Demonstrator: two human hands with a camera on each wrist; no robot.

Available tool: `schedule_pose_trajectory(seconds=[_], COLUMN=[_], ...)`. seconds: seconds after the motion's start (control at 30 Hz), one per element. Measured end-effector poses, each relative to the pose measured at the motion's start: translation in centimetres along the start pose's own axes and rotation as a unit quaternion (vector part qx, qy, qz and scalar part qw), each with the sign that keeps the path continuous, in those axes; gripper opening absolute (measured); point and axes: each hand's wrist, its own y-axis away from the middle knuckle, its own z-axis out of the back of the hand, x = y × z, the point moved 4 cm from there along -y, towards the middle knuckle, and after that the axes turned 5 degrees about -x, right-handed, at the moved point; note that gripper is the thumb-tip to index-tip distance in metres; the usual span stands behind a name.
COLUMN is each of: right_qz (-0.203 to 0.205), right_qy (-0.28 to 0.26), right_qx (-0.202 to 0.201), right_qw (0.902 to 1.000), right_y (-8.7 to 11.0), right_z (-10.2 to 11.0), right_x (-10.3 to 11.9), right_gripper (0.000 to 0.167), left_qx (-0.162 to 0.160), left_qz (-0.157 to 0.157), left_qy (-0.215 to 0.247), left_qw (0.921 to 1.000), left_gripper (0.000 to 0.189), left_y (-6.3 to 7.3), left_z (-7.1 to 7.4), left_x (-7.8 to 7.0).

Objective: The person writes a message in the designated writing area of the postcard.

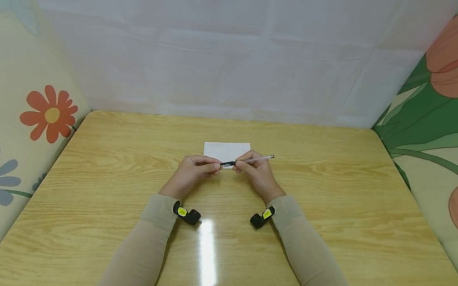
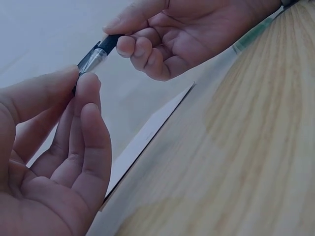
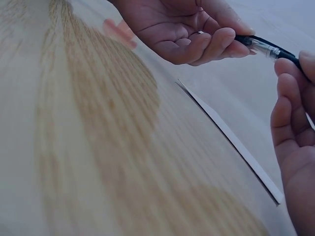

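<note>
A slim pen (image 1: 262, 158) with a pale barrel is held between both hands, close over a white pad of paper (image 1: 224, 150). My left hand (image 1: 190, 171) pinches the dark end toward the left between thumb and fingers. With thumb and fingertips, my right hand (image 1: 261, 177) grips the pen around its black section, and the barrel sticks out past that hand to the right. Between the two hands, a clear section and a dark clip-like strip (image 2: 87, 55) show in the left wrist view. The clear section (image 3: 266, 48) appears in the right wrist view too. Fingers hide the left end.
The pad lies flat on a wood-grain table (image 1: 92, 222), just beyond the hands. A white sheet (image 1: 233, 65) hangs behind the table. Flower-patterned panels (image 1: 5, 105) stand at both sides. Each wrist wears a black camera mount (image 1: 188, 214).
</note>
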Motion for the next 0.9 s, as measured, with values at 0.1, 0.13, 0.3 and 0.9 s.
schedule_pose_trajectory(seconds=[0.1, 0.13, 0.3, 0.9], right_qz=[0.0, 0.0, 0.002, 0.008], right_qy=[0.004, 0.006, 0.019, 0.009], right_qx=[0.001, 0.001, 0.0, -0.01], right_qw=[1.0, 1.0, 0.9998, 0.9999], right_y=[0.0, 0.0, 0.0, 0.0], right_z=[0.1, 0.1, 0.2, 0.5], right_x=[-0.1, -0.1, -0.2, 0.1], right_gripper=[0.007, 0.005, 0.005, 0.011], left_qx=[0.002, 0.002, 0.002, 0.011], left_qz=[0.003, 0.004, 0.007, 0.015], left_qy=[0.001, 0.0, -0.007, 0.002], left_qw=[1.0, 1.0, 0.9999, 0.9998], left_gripper=[0.024, 0.025, 0.021, 0.014], left_y=[-0.1, -0.1, -0.2, -0.3], left_z=[0.0, 0.0, 0.1, 1.2], left_x=[0.0, 0.1, 0.1, 0.1])
